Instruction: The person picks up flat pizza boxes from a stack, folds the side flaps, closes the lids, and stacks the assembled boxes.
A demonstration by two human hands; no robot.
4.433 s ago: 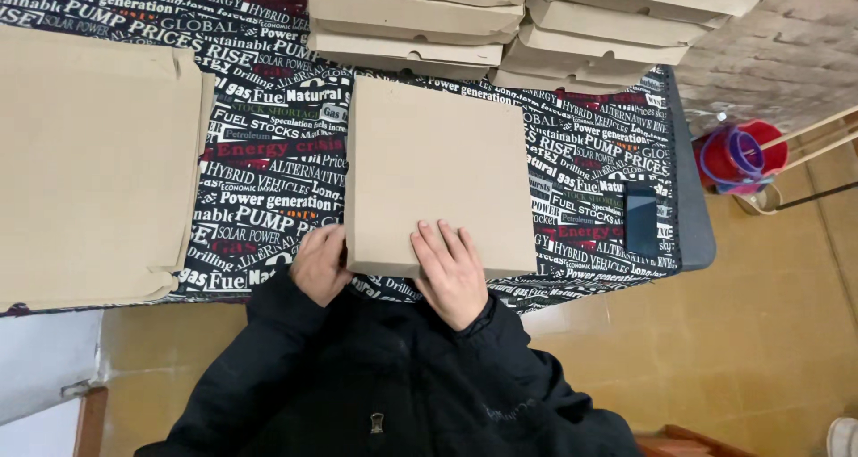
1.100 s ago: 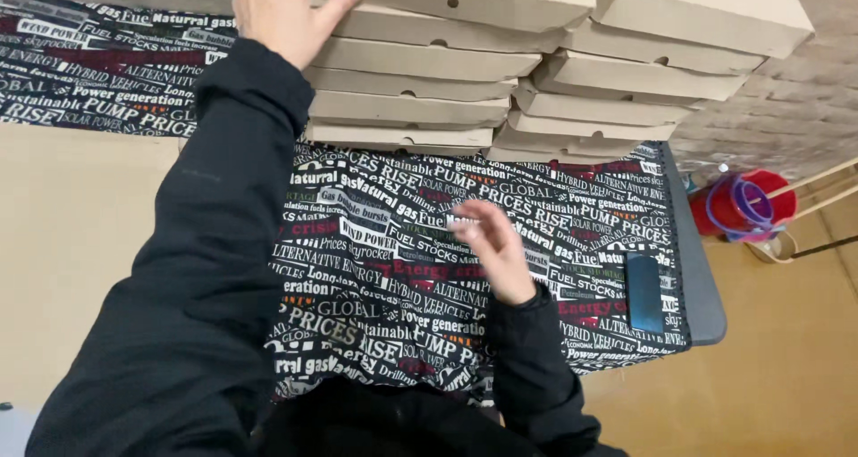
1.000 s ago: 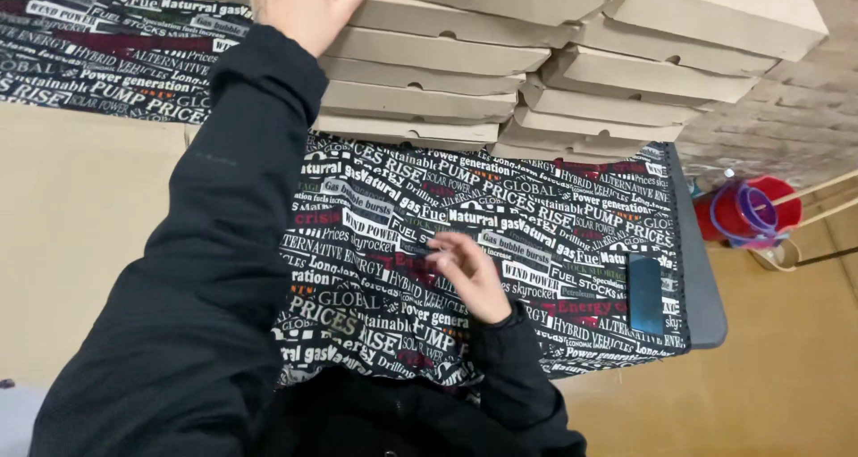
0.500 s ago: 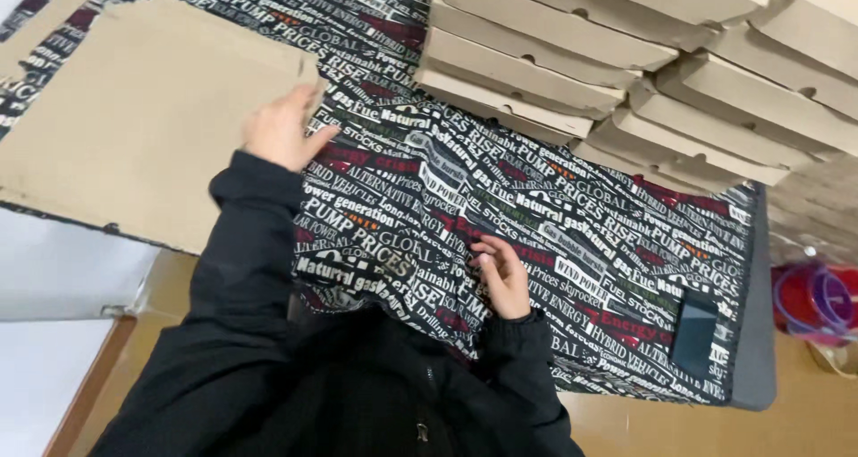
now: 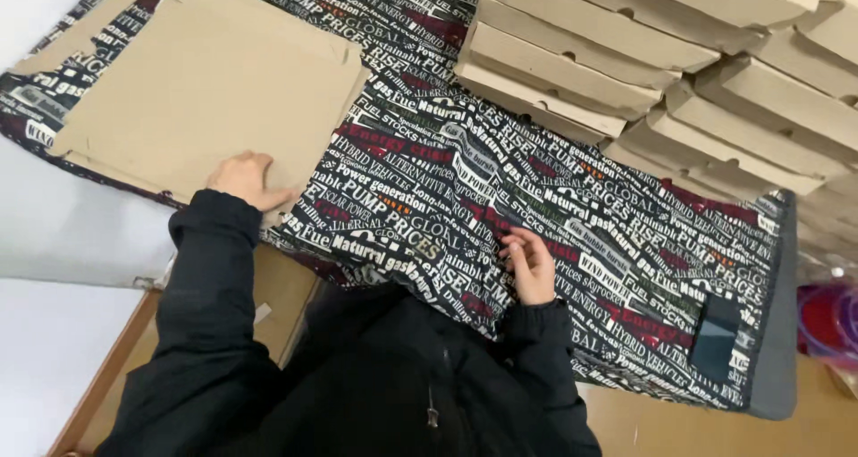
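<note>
A tabletop (image 5: 770, 368) is covered by a black cloth (image 5: 465, 180) printed all over with white and red lettering; its grey edge shows at the right. Folded cardboard boxes (image 5: 661, 73) stand in leaning stacks across the far right part of the cloth, several with small round holes in their sides. A dark phone (image 5: 717, 339) lies flat on the cloth near the right edge. Past that edge, a red and purple round object (image 5: 831, 318) sits on the tan floor (image 5: 679, 426).
</note>
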